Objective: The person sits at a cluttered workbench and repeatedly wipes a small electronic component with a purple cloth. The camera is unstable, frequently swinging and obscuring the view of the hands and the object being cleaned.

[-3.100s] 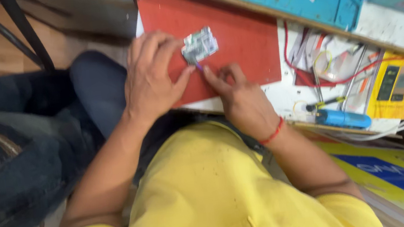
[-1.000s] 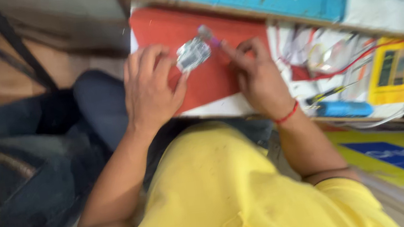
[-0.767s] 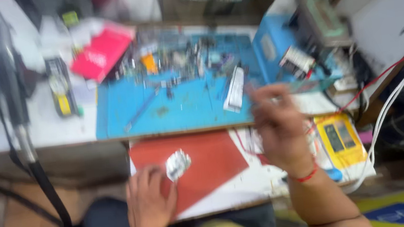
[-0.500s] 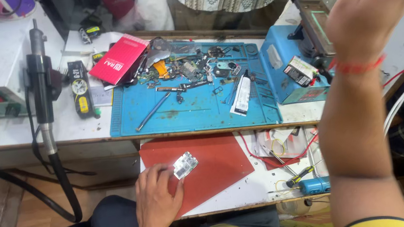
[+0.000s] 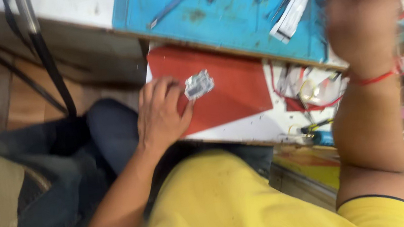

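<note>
Left hand (image 5: 161, 116) lowered, fingers curled, right hand (image 5: 362, 17) raised, blurred
</note>
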